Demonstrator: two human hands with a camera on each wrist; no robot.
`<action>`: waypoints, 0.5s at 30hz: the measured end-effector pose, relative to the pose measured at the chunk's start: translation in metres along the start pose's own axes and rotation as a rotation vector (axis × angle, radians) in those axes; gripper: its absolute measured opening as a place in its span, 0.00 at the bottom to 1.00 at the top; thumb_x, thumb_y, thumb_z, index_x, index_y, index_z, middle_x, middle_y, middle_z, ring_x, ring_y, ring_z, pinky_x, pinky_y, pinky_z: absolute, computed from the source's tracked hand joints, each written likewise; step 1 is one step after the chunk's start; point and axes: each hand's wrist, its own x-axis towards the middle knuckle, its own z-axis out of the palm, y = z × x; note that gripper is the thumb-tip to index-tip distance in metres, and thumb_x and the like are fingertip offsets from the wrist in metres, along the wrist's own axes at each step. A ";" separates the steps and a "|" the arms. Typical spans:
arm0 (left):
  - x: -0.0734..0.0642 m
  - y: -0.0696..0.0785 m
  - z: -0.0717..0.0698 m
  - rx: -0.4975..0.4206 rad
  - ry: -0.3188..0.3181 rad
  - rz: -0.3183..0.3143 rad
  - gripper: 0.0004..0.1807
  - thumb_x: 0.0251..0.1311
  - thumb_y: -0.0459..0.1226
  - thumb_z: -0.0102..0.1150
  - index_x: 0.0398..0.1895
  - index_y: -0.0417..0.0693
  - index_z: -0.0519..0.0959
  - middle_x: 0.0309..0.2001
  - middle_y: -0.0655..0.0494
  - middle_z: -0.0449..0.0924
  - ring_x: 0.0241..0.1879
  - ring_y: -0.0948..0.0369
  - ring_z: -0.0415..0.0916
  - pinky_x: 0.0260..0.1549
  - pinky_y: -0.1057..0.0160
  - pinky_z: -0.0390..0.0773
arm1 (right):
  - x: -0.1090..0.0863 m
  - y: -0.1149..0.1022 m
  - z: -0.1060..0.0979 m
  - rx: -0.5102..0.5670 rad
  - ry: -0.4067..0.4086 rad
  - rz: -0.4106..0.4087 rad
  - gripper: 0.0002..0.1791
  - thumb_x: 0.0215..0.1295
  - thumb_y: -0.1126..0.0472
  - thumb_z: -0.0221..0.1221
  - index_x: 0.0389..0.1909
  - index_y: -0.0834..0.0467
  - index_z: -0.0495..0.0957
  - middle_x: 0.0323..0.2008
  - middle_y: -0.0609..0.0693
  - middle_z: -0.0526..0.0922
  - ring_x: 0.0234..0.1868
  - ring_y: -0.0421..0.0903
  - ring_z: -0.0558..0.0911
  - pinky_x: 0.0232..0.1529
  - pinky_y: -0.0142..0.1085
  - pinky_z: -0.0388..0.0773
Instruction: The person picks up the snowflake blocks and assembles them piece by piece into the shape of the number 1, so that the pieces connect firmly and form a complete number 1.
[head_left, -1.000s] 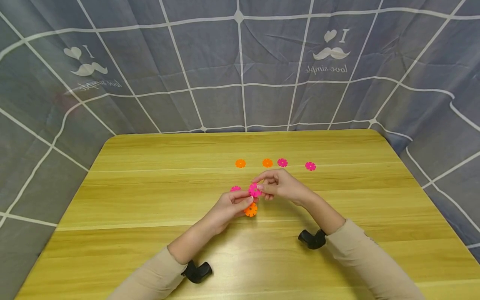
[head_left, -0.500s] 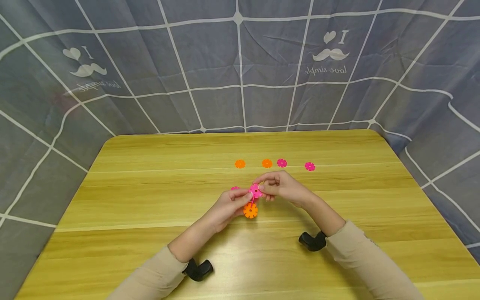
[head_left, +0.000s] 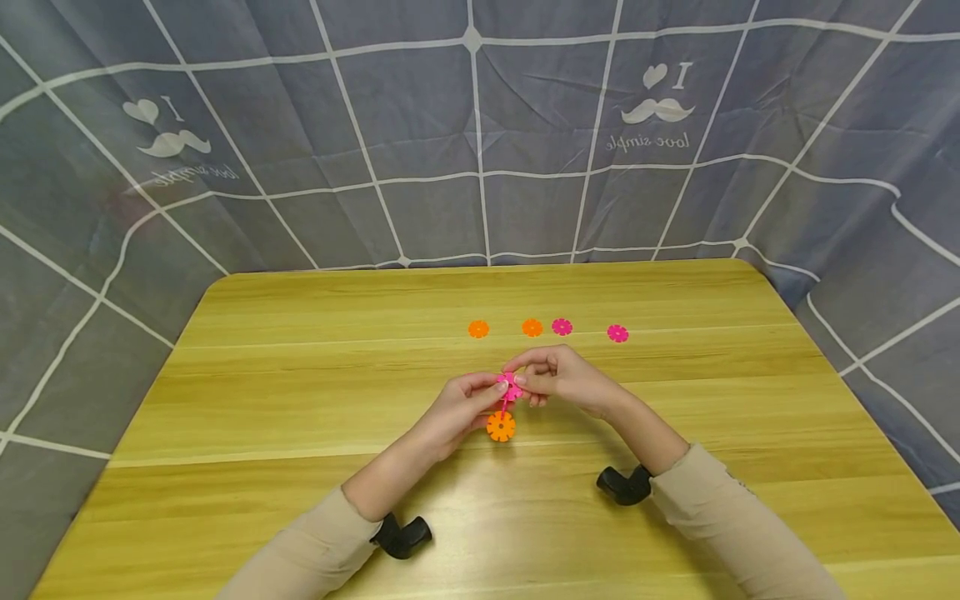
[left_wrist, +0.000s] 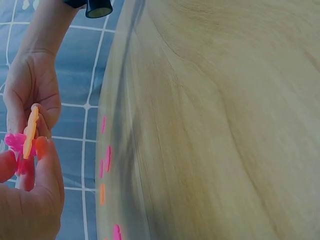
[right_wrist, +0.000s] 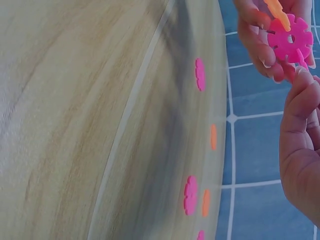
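Both hands meet over the middle of the table around a small cluster of notched plastic discs. An orange notched disc (head_left: 501, 427) hangs at the lower end, joined to a pink notched disc (right_wrist: 289, 44) in the right wrist view. My left hand (head_left: 454, 414) pinches this joined pair from the left. Thumb and forefinger of my right hand (head_left: 570, 382) pinch another pink disc (right_wrist: 302, 58), which appears edge-on against the joined one's rim. Whether it sits fully in a slot I cannot tell. The left wrist view shows the orange disc (left_wrist: 31, 133) edge-on.
Along the far part of the wooden table (head_left: 315, 333) lie two orange discs (head_left: 478, 329) and two pink discs (head_left: 562, 327). Further pink discs (right_wrist: 190, 195) show on the table in the wrist views. Black wrist mounts (head_left: 405, 537) sit at both cuffs. A grey curtain (head_left: 420, 108) surrounds the table.
The held discs have turned a little and sunk slightly, so the orange one shows more fully below my left thumb. A pink disc on the table is now hidden behind my left hand.
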 end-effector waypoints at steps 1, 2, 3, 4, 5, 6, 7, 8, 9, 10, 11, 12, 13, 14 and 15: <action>0.000 0.000 0.000 0.001 0.005 0.001 0.17 0.67 0.33 0.50 0.52 0.26 0.70 0.32 0.59 0.80 0.32 0.67 0.77 0.33 0.71 0.79 | 0.000 0.001 0.000 -0.003 -0.001 -0.005 0.16 0.66 0.69 0.52 0.51 0.74 0.71 0.28 0.66 0.77 0.24 0.49 0.77 0.27 0.33 0.77; 0.000 0.000 0.001 0.000 0.010 0.003 0.17 0.66 0.33 0.50 0.51 0.26 0.71 0.32 0.59 0.80 0.32 0.67 0.77 0.33 0.71 0.79 | 0.000 0.001 -0.001 -0.007 -0.002 -0.010 0.16 0.66 0.70 0.52 0.51 0.74 0.71 0.28 0.65 0.77 0.24 0.48 0.77 0.27 0.33 0.77; 0.000 -0.001 0.001 -0.002 0.016 0.001 0.16 0.66 0.33 0.50 0.51 0.26 0.71 0.32 0.59 0.81 0.31 0.67 0.77 0.32 0.71 0.79 | 0.000 0.002 -0.001 -0.011 -0.003 -0.017 0.16 0.65 0.70 0.52 0.51 0.75 0.71 0.28 0.64 0.77 0.24 0.48 0.77 0.26 0.33 0.77; 0.000 -0.001 0.002 -0.002 0.020 0.002 0.16 0.66 0.32 0.50 0.51 0.26 0.71 0.32 0.59 0.81 0.31 0.67 0.77 0.32 0.71 0.79 | 0.000 0.002 -0.001 -0.013 -0.004 -0.023 0.16 0.65 0.70 0.52 0.51 0.75 0.71 0.28 0.64 0.77 0.24 0.47 0.77 0.26 0.33 0.77; 0.001 -0.001 0.002 -0.001 0.024 0.002 0.16 0.66 0.32 0.51 0.51 0.26 0.71 0.31 0.59 0.81 0.31 0.67 0.77 0.32 0.71 0.79 | 0.000 0.003 -0.002 -0.015 -0.005 -0.029 0.16 0.65 0.71 0.52 0.51 0.75 0.71 0.27 0.63 0.78 0.24 0.47 0.77 0.26 0.33 0.77; 0.001 -0.001 0.003 -0.003 0.030 -0.003 0.16 0.66 0.32 0.51 0.51 0.26 0.71 0.31 0.59 0.81 0.31 0.67 0.77 0.32 0.72 0.79 | 0.000 0.002 -0.001 -0.013 -0.006 -0.032 0.16 0.65 0.71 0.52 0.51 0.76 0.71 0.27 0.63 0.78 0.24 0.47 0.77 0.26 0.33 0.77; 0.001 -0.001 0.003 0.000 0.035 -0.004 0.16 0.65 0.32 0.51 0.51 0.26 0.71 0.31 0.59 0.81 0.31 0.67 0.77 0.31 0.72 0.79 | 0.000 0.003 -0.002 -0.011 -0.007 -0.034 0.16 0.65 0.71 0.52 0.51 0.76 0.71 0.27 0.62 0.78 0.24 0.47 0.77 0.26 0.32 0.77; 0.001 -0.001 0.003 -0.001 0.041 -0.005 0.16 0.65 0.32 0.51 0.50 0.26 0.72 0.30 0.59 0.81 0.30 0.67 0.77 0.31 0.72 0.79 | -0.001 0.002 -0.002 -0.007 -0.007 -0.034 0.16 0.64 0.71 0.53 0.51 0.75 0.71 0.27 0.61 0.78 0.24 0.47 0.77 0.26 0.32 0.77; 0.001 -0.001 0.004 -0.001 0.046 -0.007 0.15 0.65 0.31 0.51 0.50 0.26 0.72 0.30 0.60 0.81 0.30 0.67 0.77 0.31 0.72 0.79 | -0.001 0.003 -0.002 -0.001 -0.008 -0.035 0.16 0.64 0.70 0.53 0.51 0.75 0.72 0.27 0.60 0.78 0.24 0.47 0.77 0.26 0.32 0.77; 0.001 -0.001 0.004 0.001 0.049 -0.006 0.15 0.65 0.31 0.51 0.50 0.26 0.72 0.30 0.59 0.81 0.30 0.67 0.77 0.30 0.72 0.79 | -0.001 0.003 -0.002 0.002 -0.010 -0.039 0.16 0.64 0.70 0.53 0.51 0.75 0.72 0.26 0.59 0.79 0.24 0.48 0.77 0.26 0.32 0.77; 0.001 -0.002 0.004 0.004 0.053 -0.007 0.15 0.65 0.31 0.51 0.49 0.26 0.73 0.30 0.59 0.81 0.30 0.67 0.77 0.30 0.72 0.79 | -0.001 0.004 -0.002 0.007 -0.011 -0.042 0.17 0.64 0.69 0.54 0.51 0.74 0.72 0.26 0.58 0.79 0.24 0.48 0.78 0.27 0.33 0.78; 0.002 -0.002 0.004 0.008 0.055 -0.006 0.14 0.65 0.31 0.51 0.49 0.27 0.73 0.30 0.59 0.81 0.30 0.67 0.77 0.30 0.72 0.79 | -0.001 0.005 -0.003 0.012 -0.014 -0.046 0.17 0.64 0.69 0.54 0.51 0.73 0.73 0.26 0.57 0.79 0.24 0.48 0.78 0.27 0.33 0.78; 0.002 -0.003 0.004 0.010 0.056 -0.004 0.14 0.65 0.31 0.51 0.48 0.27 0.73 0.30 0.59 0.81 0.30 0.67 0.77 0.30 0.72 0.79 | -0.001 0.007 -0.004 0.011 -0.020 -0.061 0.16 0.64 0.68 0.55 0.50 0.73 0.73 0.26 0.57 0.80 0.24 0.48 0.78 0.27 0.34 0.79; 0.002 -0.003 0.004 0.015 0.056 -0.002 0.14 0.65 0.31 0.52 0.48 0.27 0.73 0.30 0.59 0.81 0.30 0.67 0.77 0.30 0.72 0.79 | -0.001 0.008 -0.005 0.014 -0.023 -0.067 0.17 0.64 0.67 0.56 0.50 0.72 0.73 0.26 0.56 0.80 0.24 0.48 0.78 0.27 0.34 0.79; 0.002 -0.004 0.004 0.016 0.059 -0.005 0.14 0.65 0.31 0.52 0.48 0.27 0.73 0.30 0.59 0.81 0.30 0.67 0.77 0.30 0.72 0.79 | -0.001 0.009 -0.006 0.018 -0.022 -0.067 0.17 0.63 0.66 0.56 0.50 0.72 0.73 0.26 0.56 0.80 0.24 0.48 0.78 0.27 0.34 0.79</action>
